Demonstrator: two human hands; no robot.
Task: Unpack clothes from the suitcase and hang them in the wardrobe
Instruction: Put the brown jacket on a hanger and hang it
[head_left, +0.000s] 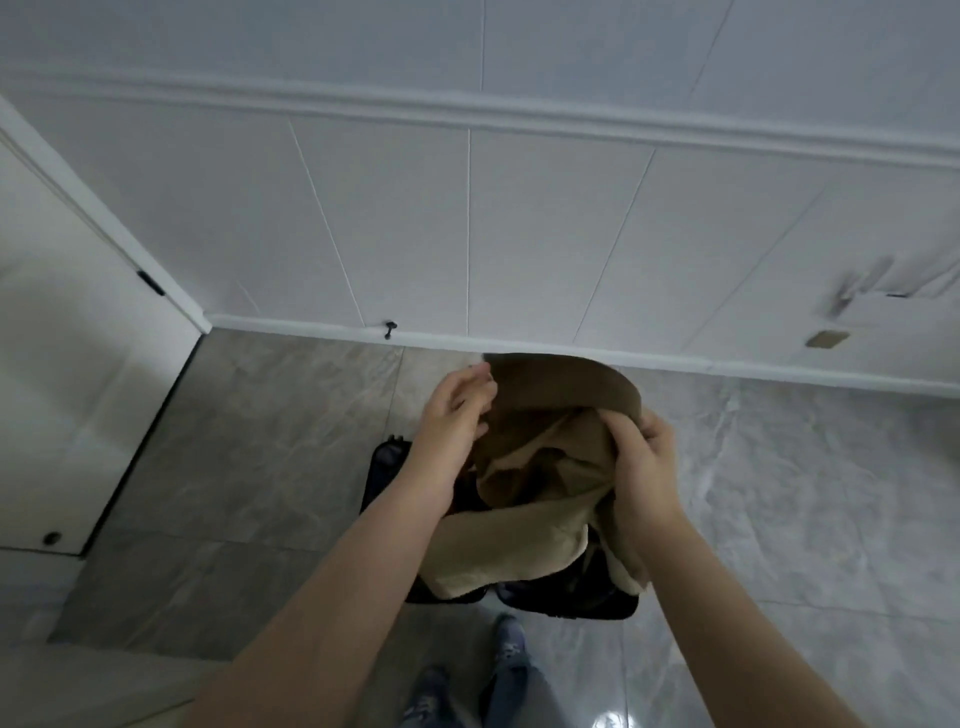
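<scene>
Garment (550, 467) (brown) gripped by right hand (647, 457); left hand (454, 415) touching.

Soft, dim indoor light is washing everything greyish; glare is shining off the floor tiles (587, 712) bottom centre; wide-angle distortion is bending the wall moulding (519, 117); edges are blurring.
</scene>
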